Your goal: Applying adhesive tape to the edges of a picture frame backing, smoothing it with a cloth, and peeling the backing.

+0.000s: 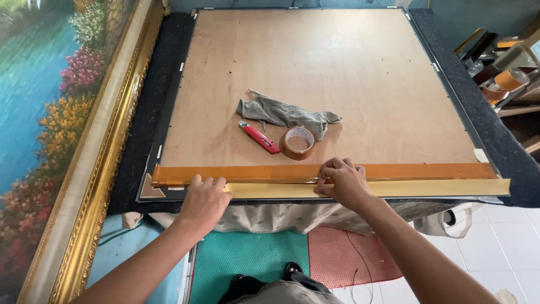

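A large picture frame lies face down on a dark felt-covered table, its brown backing board (315,73) up. A strip of brown tape (416,170) runs along the near edge of the board, with a loose yellowish strip (427,187) hanging over the frame's rim. My left hand (203,198) presses the tape at the near left. My right hand (344,181) pinches the tape strip near the middle. On the board lie a roll of brown tape (298,142), a red utility knife (259,137) and a crumpled grey rag (284,114).
A big painting in a gold ornate frame (107,152) leans at the left. Shelves with tape rolls (509,80) stand at the right. Green and red mats (292,256) and white tiles cover the floor below the table, with my feet there.
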